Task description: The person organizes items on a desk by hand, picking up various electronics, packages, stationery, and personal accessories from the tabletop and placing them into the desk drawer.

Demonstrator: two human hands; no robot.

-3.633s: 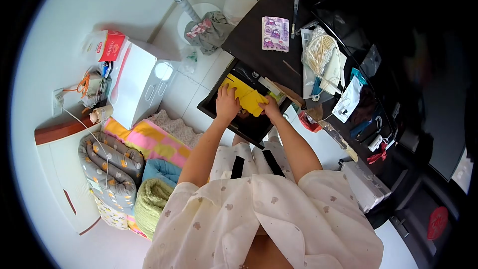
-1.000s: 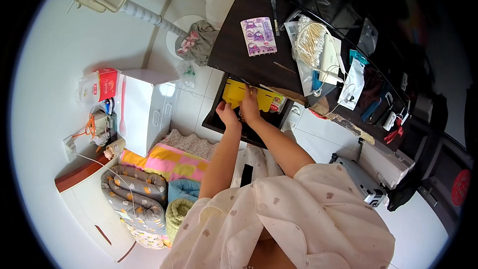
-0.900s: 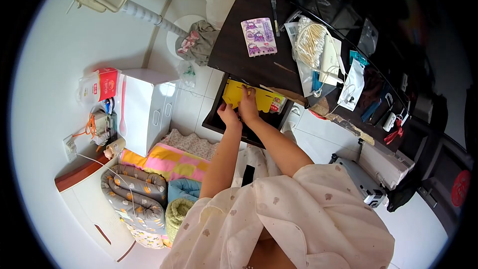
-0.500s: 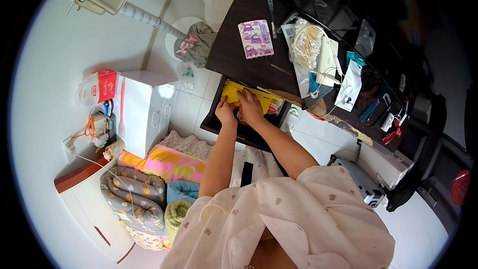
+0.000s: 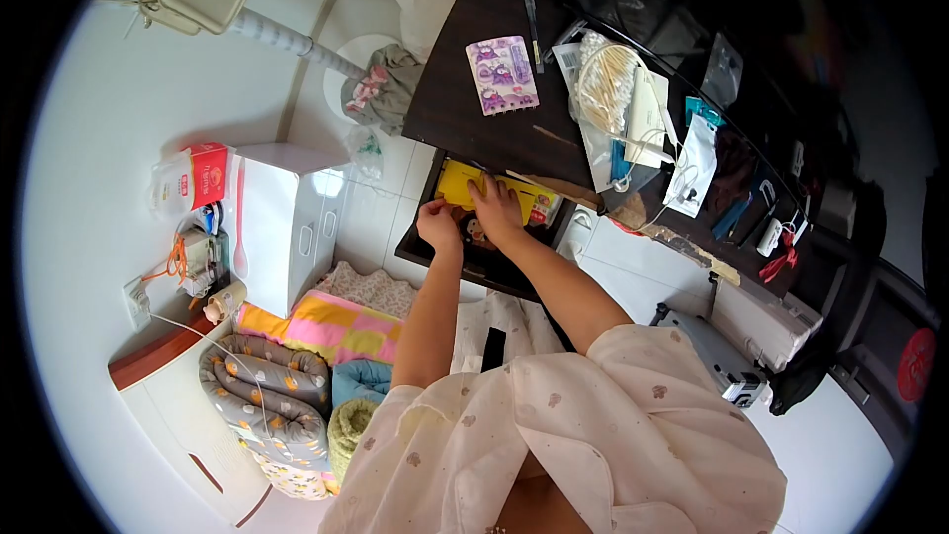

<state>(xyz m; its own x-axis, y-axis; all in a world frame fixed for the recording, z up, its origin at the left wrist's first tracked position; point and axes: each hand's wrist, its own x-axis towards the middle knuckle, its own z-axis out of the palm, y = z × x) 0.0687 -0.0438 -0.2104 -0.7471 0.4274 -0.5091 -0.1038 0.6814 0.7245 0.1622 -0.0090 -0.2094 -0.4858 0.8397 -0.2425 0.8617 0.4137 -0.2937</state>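
Observation:
Both my hands are inside an open dark drawer (image 5: 415, 239) under the desk. A flat yellow sheet-like item (image 5: 455, 181), perhaps a folder or card, lies in its upper part. My right hand (image 5: 497, 208) is on this yellow item with fingers bent over it, gripping it. At its lower left edge, my left hand (image 5: 440, 224) is closed, the fingertips pinched together; what they hold is too small to make out. Between my wrists a small figure-like picture or object (image 5: 474, 231) shows. Right of the yellow item sits a colourful small packet (image 5: 542, 208).
On the dark desk (image 5: 450, 89) lie a purple patterned notebook (image 5: 502, 75), a pen (image 5: 533, 25), a bag of cotton swabs (image 5: 608, 84) and a white packet (image 5: 692, 166). A white box (image 5: 277, 227) and rolled bedding (image 5: 262, 386) are at left. A grey case (image 5: 707, 351) stands at right.
My left hand has moved slightly left and down, away from my right hand, widening the gap between them. The right hand stays on the yellow item.

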